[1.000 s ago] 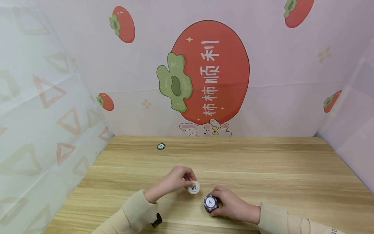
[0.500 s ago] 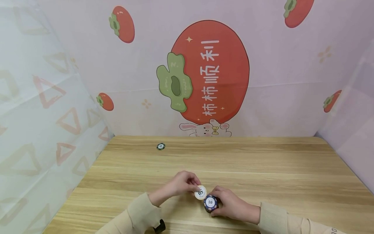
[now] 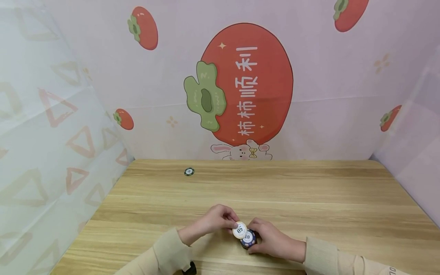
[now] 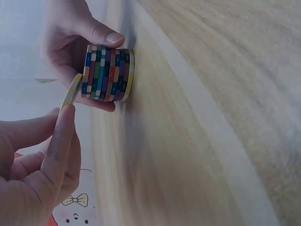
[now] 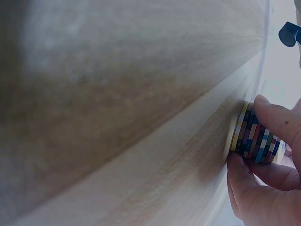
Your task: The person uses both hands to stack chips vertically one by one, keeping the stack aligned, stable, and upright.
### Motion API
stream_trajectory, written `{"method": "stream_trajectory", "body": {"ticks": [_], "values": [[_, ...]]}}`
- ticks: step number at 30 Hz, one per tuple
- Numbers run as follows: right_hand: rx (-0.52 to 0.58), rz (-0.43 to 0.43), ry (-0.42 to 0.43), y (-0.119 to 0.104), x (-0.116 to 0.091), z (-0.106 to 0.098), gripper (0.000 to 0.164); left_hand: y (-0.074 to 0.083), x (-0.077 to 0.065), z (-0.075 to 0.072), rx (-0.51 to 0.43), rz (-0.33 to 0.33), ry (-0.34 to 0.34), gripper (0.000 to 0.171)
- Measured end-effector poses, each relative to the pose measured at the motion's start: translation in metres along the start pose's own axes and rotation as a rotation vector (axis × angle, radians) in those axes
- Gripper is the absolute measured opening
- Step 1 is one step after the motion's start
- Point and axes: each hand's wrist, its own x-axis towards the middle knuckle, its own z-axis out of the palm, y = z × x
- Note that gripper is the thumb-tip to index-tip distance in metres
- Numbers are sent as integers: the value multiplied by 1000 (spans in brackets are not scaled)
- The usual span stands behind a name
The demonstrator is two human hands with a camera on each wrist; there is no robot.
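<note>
My left hand [image 3: 220,220] pinches a white poker chip [image 3: 239,230] with a yellow rim, marked 50, between thumb and fingers. The chip is tilted, its far edge right at the top of a stack of poker chips [image 4: 108,73], and overlaps the blue 10 chip [image 3: 249,240] that tops it. My right hand [image 3: 271,238] grips the stack from the right, thumb on the near side and fingers on the far side. Several colours show along the stack's side, with a yellow chip [image 5: 241,126] at the bottom against the table.
A lone green-edged poker chip [image 3: 189,172] lies near the back left of the wooden table [image 3: 309,191]. A printed cloth wall [image 3: 154,133] rises behind the table, with more cloth at both sides.
My left hand has moved right and slightly nearer, bringing the 50 chip from beside the stack to over its top edge. The right hand has stayed round the stack.
</note>
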Motion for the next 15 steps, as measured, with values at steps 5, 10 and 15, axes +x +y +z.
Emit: {"method": "stream_trajectory", "body": {"ticks": [5,10,15], "values": [[1,0,7,0,0,0,34,0,1,5,24,3,9,9],[16,5,-1,-1,1,0,34,1,1,10,54,7,22,7],[15,6,-2,0,1,-1,36,2,2,14,105,29,25,7]]}}
